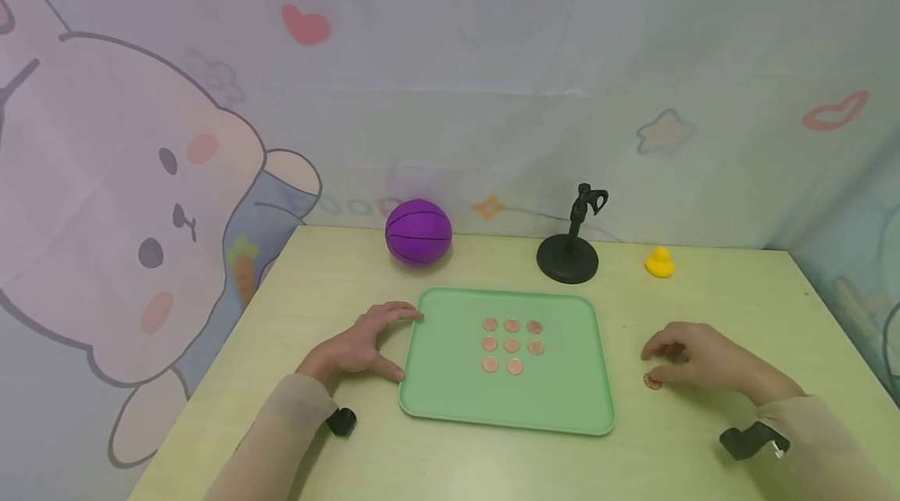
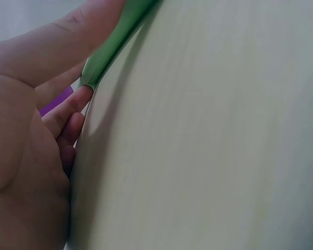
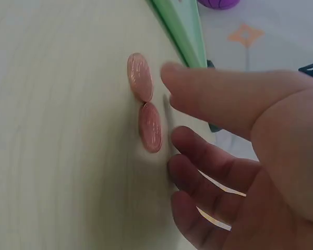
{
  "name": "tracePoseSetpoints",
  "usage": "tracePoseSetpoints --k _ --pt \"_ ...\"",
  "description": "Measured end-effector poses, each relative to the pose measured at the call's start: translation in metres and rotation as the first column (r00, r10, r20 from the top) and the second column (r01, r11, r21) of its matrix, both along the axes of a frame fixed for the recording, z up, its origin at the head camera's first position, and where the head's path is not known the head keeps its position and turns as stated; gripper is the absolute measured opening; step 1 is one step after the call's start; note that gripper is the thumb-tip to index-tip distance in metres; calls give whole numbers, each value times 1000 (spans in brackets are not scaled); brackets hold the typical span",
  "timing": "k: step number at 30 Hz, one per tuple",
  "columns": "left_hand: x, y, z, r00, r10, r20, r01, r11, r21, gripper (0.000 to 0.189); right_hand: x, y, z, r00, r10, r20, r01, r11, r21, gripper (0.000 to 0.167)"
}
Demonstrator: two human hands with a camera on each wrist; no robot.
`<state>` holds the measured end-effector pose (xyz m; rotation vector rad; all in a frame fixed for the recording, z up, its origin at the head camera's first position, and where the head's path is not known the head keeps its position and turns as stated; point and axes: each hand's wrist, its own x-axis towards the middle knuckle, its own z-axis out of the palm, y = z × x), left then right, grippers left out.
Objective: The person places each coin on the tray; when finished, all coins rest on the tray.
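Note:
A light green tray (image 1: 562, 399) lies on the table, with several copper-coloured coins (image 1: 512, 345) in rows on it. At the tray's left side is my left hand (image 1: 358, 345), thumb and fingers spread, their tips right at the rim. In the left wrist view those fingertips meet the green tray edge (image 2: 107, 54). To the right of the tray my right hand (image 1: 696, 358) hovers low over the table, fingers loosely bent and holding nothing. Two copper coins (image 3: 151, 127) lie end to end beside its thumb and fingertips in the right wrist view.
Behind the tray sit a purple ball (image 1: 418, 233), a black stand with a round base (image 1: 567, 258) and a yellow rubber duck (image 1: 660, 263). A printed cloth (image 1: 450, 55) hangs along the table's back edge.

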<state>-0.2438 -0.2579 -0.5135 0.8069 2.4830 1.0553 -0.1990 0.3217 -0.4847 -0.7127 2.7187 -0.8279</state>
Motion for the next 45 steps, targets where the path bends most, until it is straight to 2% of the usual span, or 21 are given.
tracePoseSetpoints --k 9,13,20,29,45 --pt "-1 1 -2 1000 5 4 -5 1000 8 95 3 5 -4 993 6 114 2 998 -69 28" --pt "-1 0 -2 1000 4 3 -4 1000 13 95 3 5 -8 993 14 118 -2 995 -99 29" --pt "0 0 -1 1000 11 2 -11 1000 13 95 1 3 -13 986 -15 167 38 990 -139 25" --pt "-1 0 0 1000 1 -15 -1 1000 14 95 0 6 -17 993 60 98 -40 981 -192 15" --pt "0 0 0 1000 6 -5 -6 1000 13 95 0 1 -11 990 95 102 -77 982 -173 17"
